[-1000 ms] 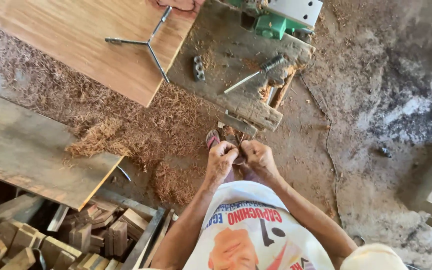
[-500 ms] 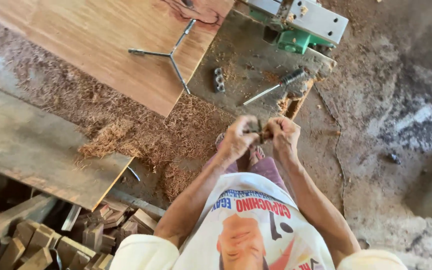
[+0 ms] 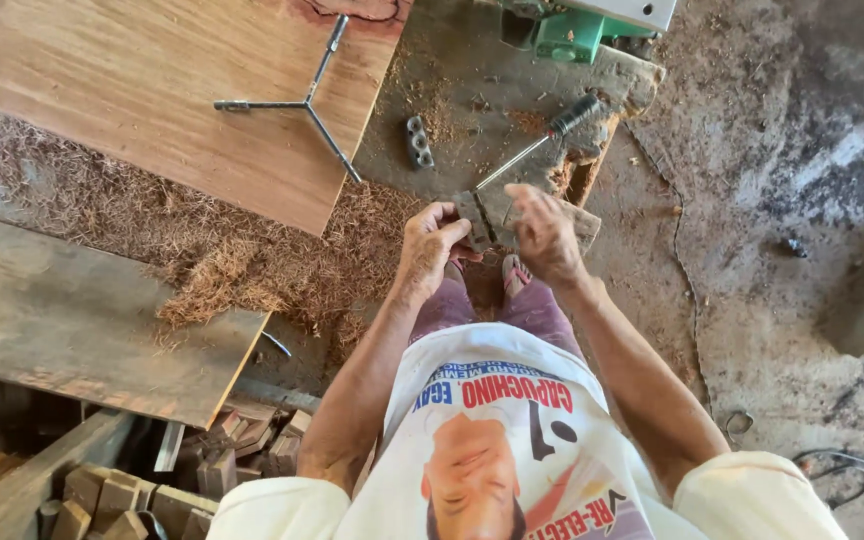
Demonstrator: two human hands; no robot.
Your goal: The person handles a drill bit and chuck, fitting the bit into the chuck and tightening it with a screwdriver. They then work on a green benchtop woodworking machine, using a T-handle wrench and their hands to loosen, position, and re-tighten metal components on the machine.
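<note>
While both hands (image 3: 487, 235) clamp it, the small dark block (image 3: 479, 215) sits between them.

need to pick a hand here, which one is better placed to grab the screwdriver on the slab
Probably the right hand: it sits just below the screwdriver, whose shaft tip points down towards it. The left hand is further off and grips a small dark block.

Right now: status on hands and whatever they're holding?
Left hand and right hand both raised, fingers curled around a small dark piece between them. Screwdriver lies beyond on the slab. Nothing blocking.
</note>
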